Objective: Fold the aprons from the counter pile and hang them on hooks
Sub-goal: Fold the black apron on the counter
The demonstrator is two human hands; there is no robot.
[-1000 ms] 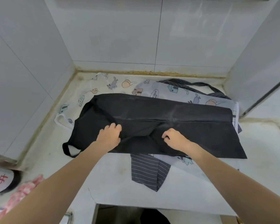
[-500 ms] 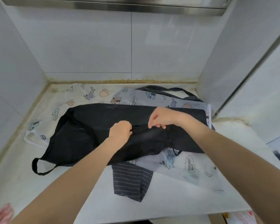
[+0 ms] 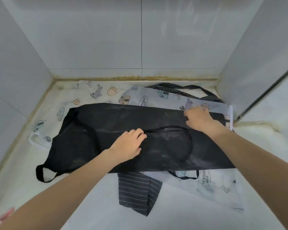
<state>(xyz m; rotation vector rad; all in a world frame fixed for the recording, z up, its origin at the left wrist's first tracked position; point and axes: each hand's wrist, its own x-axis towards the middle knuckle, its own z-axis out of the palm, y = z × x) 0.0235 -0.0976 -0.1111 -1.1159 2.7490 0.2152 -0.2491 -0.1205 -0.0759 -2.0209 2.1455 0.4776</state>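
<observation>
Lying under both hands, left hand (image 3: 129, 144) mid-fold, black apron (image 3: 156, 138).

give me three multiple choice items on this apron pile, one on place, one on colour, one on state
1. Where does the striped apron poke out?
A. from under the near edge of the black apron
B. on top of the black apron
C. on the wall

2. What colour is the top apron?
A. red
B. black
C. yellow

3. How does the left hand stand?
A. lifted off the counter, holding nothing
B. gripping a hook
C. resting on the black apron

Key: 1 A, its stripes show below the black cloth's near edge. 2 B, the black apron lies over the cartoon-print apron. 3 C, it rests on the cloth by a strap, while the right hand is at the far edge.
</observation>
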